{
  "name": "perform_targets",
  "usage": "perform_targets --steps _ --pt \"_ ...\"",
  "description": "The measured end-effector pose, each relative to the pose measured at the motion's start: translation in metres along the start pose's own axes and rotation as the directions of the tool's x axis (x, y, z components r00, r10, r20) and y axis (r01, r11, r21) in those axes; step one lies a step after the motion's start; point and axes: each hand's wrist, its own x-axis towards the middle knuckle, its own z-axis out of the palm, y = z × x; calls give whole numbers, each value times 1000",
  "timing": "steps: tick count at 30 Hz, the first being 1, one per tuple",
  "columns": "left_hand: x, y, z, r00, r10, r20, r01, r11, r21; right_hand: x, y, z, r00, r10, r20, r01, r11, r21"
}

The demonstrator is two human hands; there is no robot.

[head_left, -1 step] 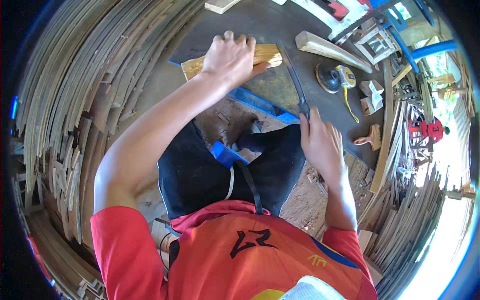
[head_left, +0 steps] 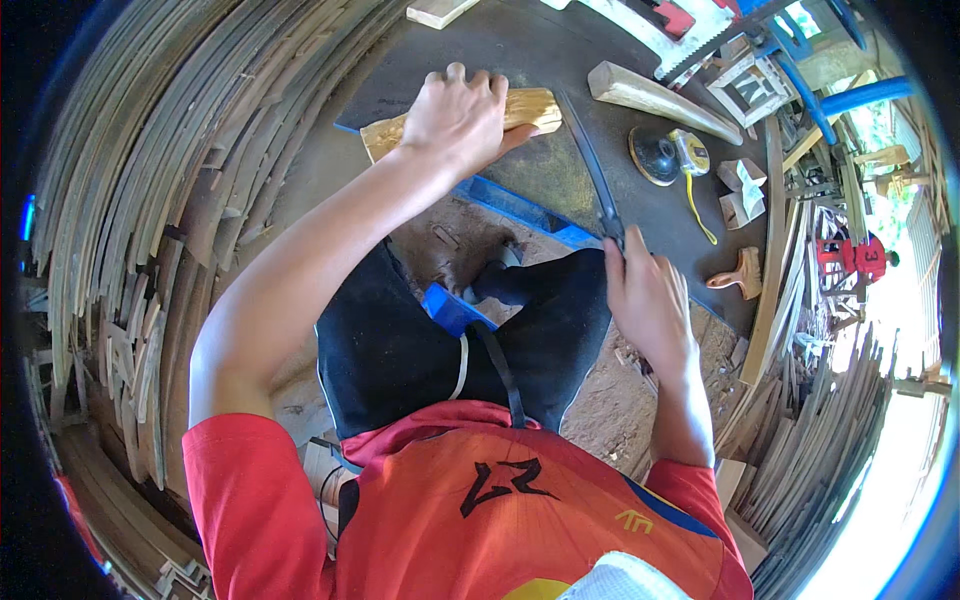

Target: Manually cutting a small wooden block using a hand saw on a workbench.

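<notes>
Left hand (head_left: 455,118) clasps a wooden block (head_left: 534,108), best pinned steady, while to its right the right hand (head_left: 650,290) curls around a dark tool (head_left: 592,162).

the block (head_left: 535,108) is wood, rough-faced; the blade (head_left: 588,155) looks like dark metal. the counter (head_left: 520,45) top is matt, the boards (head_left: 140,130) rough wood, the shirt (head_left: 420,530) cloth.
</notes>
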Motion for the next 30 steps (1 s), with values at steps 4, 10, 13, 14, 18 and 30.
perform_targets --steps 4,10,13,14,18,30 --pt "1 1 -4 1000 24 15 -24 1000 -2 -22 23 -8 994 93 -65 -84 988 126" --pt "2 2 -7 999 22 25 -21 999 -44 19 10 10 995 -17 -95 27 993 112" --pt "2 3 -9 1000 21 16 -20 998 -61 52 4 21 996 -39 -84 49 991 121" --pt "2 3 -10 1000 20 21 -18 998 -58 62 2 22 996 -41 -81 51 991 126" --pt "1 3 -10 1000 10 2 -10 998 -67 96 -4 21 993 -69 -92 81 989 127" --pt "3 10 -16 996 -64 54 66 997 -39 143 -17 22 989 -137 -56 139 990 30"
